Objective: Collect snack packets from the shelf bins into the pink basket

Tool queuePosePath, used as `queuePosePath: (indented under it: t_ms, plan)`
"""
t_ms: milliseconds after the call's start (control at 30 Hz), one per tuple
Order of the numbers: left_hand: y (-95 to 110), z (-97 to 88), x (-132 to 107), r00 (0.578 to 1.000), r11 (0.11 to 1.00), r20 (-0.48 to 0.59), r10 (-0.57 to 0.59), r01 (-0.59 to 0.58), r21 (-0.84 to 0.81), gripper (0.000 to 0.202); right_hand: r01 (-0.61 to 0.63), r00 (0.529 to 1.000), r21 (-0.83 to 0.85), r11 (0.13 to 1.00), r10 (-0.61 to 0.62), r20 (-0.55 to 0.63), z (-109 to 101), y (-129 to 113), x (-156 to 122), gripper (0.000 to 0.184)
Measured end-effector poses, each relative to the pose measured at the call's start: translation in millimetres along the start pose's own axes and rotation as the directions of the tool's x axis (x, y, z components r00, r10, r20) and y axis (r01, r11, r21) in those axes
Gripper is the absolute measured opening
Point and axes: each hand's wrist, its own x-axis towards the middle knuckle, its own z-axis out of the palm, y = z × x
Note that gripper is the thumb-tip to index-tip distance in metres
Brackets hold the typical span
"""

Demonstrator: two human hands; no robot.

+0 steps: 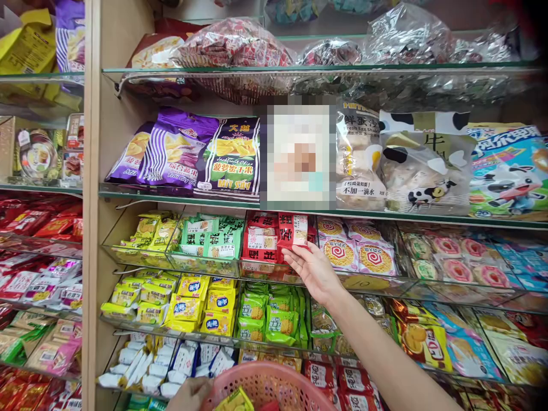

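While a pink basket [274, 374] is held at the bottom edge of the view, its left rim is grasped by the left hand [192, 395], whose grip is curled closed and partly cut off by the frame. Inside the basket, a yellow-green packet [234, 402] is seen, with something red beside it. Beyond the basket, the right hand [313, 272] is stretched toward the shelves, and by its grip, narrowed to a pinch, the lower end of a red packet [294, 227] is held. This packet is tilted slightly and is held in front of a compartment of red packets [260, 238], some of which are overlapped by it. On the same tier, green packets [223, 244] are displayed just left of that compartment, and pink-and-white packets [338, 254] just right of it. On the tier below, yellow packets [186, 299] and bright green packets [280, 325] are stacked; lower still, white packets [129, 359] are piled. Above the hand, on a glass shelf, purple bags [176, 149], a black-striped bag [232, 154] and a cow-print bag [426, 165] are stood upright, one spot being hidden by pixelation. At the top, large wrapped bags [233, 43] are laid on another shelf.
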Motion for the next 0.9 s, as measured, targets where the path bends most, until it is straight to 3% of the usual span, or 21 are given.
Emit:
queuePosePath:
  t_ms: [233,400,533,700,900]
  plan:
    - [1.8,-0.3,1.4,0.999,0.997,-0.003,0.046,-0.046,0.061,0.056,-0.005,0.997,-0.027,1.0,0.007,0.075,-5.2,3.1,-6.7,0.022]
    - [-3.4,-1.2,2.3,0.999,0.996,-0.004,0.044,-0.044,0.074,0.053,-0.027,0.986,-0.101,0.995,0.043,0.161,-15.4,1.0,-32.7,0.03]
    - [-6.6,-1.2,1.3,0.998,0.997,0.003,0.06,-0.06,0.054,0.053,-0.155,0.954,-0.209,0.966,0.201,0.221,-25.8,0.5,-68.1,0.035]
    - [0.3,-0.8,-4.3,0.999,0.999,0.03,0.033,-0.034,0.023,0.054,-0.362,0.871,-0.231,0.903,0.416,0.262,-41.1,17.5,-109.9,0.035]
    - [3.9,0.6,-5.2,0.999,0.999,0.017,0.042,-0.042,-0.004,0.06,-0.553,0.791,-0.208,0.807,0.587,0.172,-60.1,52.0,-142.6,0.043]
